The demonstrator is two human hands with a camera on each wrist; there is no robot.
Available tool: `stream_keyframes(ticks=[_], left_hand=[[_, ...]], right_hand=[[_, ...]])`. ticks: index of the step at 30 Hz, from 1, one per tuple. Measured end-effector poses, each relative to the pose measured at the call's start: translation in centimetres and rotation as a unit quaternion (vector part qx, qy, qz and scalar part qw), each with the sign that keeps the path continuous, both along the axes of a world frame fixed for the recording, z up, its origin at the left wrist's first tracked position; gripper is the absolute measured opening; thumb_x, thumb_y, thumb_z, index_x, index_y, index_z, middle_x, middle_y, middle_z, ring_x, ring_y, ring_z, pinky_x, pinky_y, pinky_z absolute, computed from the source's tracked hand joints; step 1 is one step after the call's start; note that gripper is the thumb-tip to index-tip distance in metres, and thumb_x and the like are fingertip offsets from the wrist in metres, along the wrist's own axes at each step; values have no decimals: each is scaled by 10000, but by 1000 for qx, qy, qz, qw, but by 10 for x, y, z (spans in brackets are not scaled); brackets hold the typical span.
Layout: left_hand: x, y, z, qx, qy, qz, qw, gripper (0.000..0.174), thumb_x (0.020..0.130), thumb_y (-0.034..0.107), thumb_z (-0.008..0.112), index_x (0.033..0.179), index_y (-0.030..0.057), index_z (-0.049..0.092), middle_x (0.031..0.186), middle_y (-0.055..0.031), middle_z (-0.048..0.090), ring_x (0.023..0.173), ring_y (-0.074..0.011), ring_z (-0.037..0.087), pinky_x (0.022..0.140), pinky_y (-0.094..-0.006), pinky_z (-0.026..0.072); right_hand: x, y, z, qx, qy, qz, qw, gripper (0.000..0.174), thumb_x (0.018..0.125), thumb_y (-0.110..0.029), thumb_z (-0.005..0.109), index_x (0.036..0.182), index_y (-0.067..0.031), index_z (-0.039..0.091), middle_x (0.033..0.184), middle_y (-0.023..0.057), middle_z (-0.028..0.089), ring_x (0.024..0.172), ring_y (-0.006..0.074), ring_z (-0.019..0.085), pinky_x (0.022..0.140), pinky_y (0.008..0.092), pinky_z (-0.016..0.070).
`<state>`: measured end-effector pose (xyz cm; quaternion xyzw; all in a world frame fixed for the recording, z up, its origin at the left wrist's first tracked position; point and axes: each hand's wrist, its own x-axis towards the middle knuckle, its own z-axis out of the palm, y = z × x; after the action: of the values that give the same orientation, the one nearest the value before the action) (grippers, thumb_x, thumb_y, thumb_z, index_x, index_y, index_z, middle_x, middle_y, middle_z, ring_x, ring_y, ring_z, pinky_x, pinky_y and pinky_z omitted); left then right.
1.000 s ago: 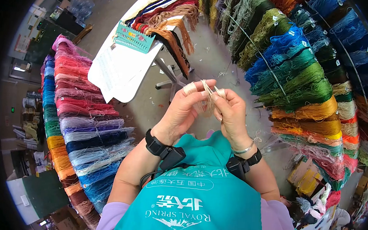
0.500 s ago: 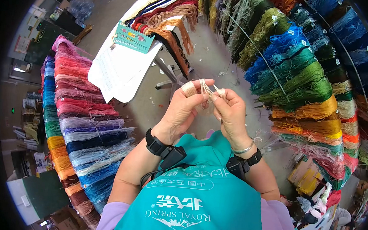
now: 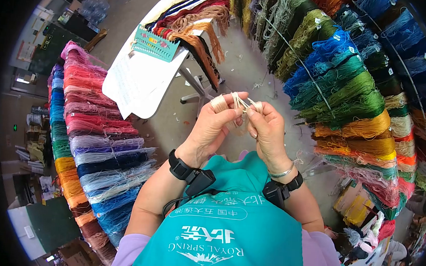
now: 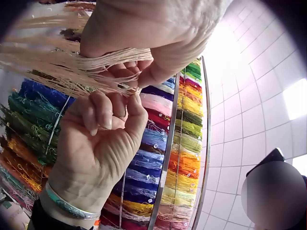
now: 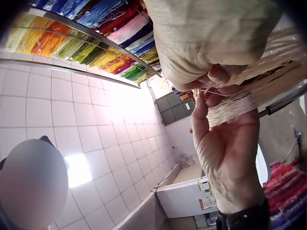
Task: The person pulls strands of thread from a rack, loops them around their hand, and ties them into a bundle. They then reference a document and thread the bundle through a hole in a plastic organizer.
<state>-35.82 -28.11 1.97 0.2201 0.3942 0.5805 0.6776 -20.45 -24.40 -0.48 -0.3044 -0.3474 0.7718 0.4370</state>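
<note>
Both hands meet in front of the teal apron (image 3: 227, 217) in the head view. The left hand (image 3: 212, 123) has cream thread (image 3: 219, 103) looped round its fingers, and its thumb and forefinger pinch some strands. The right hand (image 3: 269, 131) pinches strands between thumb and forefinger, close beside the left fingertips. In the left wrist view a fan of cream threads (image 4: 48, 62) runs from between the hands toward the left. The right wrist view shows the same threads (image 5: 235, 108) across the left palm; the right fingers are partly hidden there.
A white table (image 3: 147, 87) bears papers, a teal sample card (image 3: 155, 44) and thread bundles (image 3: 195, 20). Racks of coloured skeins stand at the left (image 3: 101, 121) and right (image 3: 356, 103). Boxes (image 3: 357, 207) lie at the lower right.
The strands between the two hands have shifted and spread into a crossed shape at the fingertips. Both hands have stayed in nearly the same place.
</note>
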Motion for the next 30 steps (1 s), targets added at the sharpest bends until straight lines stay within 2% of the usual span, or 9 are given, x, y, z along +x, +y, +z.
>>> stream_keyframes(ticks=[9,18,30], left_hand=[[1,-1,1,-9,-3,8,1000,437,890,52,676,1316,9,584,1025,-24,673,889,-99,592,838,-270,493],[1,-2,6,14,4,-4,1000,509,896,73,687,1378,38,529,1134,-40,658,1036,-139,619,927,-322,497],[1,-1,8,20,7,-4,1000,504,894,74,690,1371,32,531,1137,-41,655,1042,-141,618,929,-324,495]], right_hand=[[-2,0,-1,7,7,-7,1000,86,974,-120,594,1012,-45,575,780,-49,542,594,6,417,529,177,328],[-2,0,1,14,-3,17,1000,102,988,-153,596,1023,-58,585,760,-62,532,599,0,416,527,175,330],[-4,-2,5,20,-18,17,1000,101,983,-149,603,1008,-52,592,769,-61,539,610,-2,427,531,170,331]])
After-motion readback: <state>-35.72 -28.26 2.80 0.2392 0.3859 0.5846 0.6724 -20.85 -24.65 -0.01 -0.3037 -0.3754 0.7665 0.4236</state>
